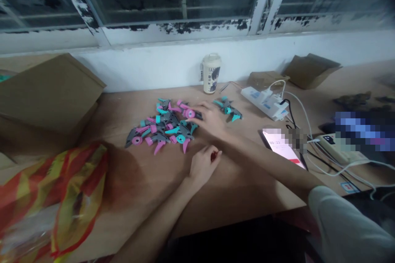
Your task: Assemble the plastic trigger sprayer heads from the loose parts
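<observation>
A pile of grey plastic pieces with pink and teal parts [168, 121] lies on the table in front of me; their exact kind is unclear. At its right edge, my right hand [211, 119] has its fingers closed around a grey-and-pink plastic piece [189, 113]. Nearer to me, my left hand [204, 165] is curled just above the tabletop, and whatever its fingers may hold is hidden. Two or so grey-and-teal plastic pieces [230, 109] lie apart from the pile, beyond my right hand.
A lidded coffee cup [211, 74] stands by the wall. On the right are a white power strip [264, 102] with cables, a lit phone [282, 148] and a cream phone-like device [339, 150]. Cardboard boxes [52, 94] and a red-and-yellow plastic bag [58, 201] occupy the left.
</observation>
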Motion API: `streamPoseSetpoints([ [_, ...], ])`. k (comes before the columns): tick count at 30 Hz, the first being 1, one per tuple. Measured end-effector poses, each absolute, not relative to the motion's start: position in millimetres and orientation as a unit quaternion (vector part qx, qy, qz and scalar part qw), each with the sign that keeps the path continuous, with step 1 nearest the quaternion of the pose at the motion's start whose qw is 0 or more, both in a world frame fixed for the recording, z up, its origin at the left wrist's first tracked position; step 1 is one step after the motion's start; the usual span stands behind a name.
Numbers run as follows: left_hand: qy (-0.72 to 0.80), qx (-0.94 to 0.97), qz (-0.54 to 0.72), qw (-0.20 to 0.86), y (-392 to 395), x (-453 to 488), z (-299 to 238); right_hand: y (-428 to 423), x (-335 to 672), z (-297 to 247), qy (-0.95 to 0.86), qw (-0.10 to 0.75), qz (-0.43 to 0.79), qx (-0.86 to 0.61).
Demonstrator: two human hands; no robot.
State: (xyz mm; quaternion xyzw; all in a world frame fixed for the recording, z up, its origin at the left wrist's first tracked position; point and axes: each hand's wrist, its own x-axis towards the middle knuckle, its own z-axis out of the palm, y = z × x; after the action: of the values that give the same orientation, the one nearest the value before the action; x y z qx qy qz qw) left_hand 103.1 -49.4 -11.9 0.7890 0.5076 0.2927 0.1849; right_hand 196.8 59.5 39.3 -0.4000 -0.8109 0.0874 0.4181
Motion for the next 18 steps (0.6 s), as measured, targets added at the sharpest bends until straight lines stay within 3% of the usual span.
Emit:
streamPoseSetpoints([
  [5, 0.526, 0.789, 0.260, 0.183, -50, 105, -11, 73, 149, 21, -0.872, 0.304, 0.068, -0.377],
  [8, 0.521, 0.793, 0.253, 0.187, -48, 104, -10, 73, 151, 17, -0.875, 0.300, 0.072, -0.373],
  [18, 0.505, 0.801, 0.256, 0.197, -48, 103, -10, 96, 306, 33, -0.837, 0.266, 0.044, -0.476],
])
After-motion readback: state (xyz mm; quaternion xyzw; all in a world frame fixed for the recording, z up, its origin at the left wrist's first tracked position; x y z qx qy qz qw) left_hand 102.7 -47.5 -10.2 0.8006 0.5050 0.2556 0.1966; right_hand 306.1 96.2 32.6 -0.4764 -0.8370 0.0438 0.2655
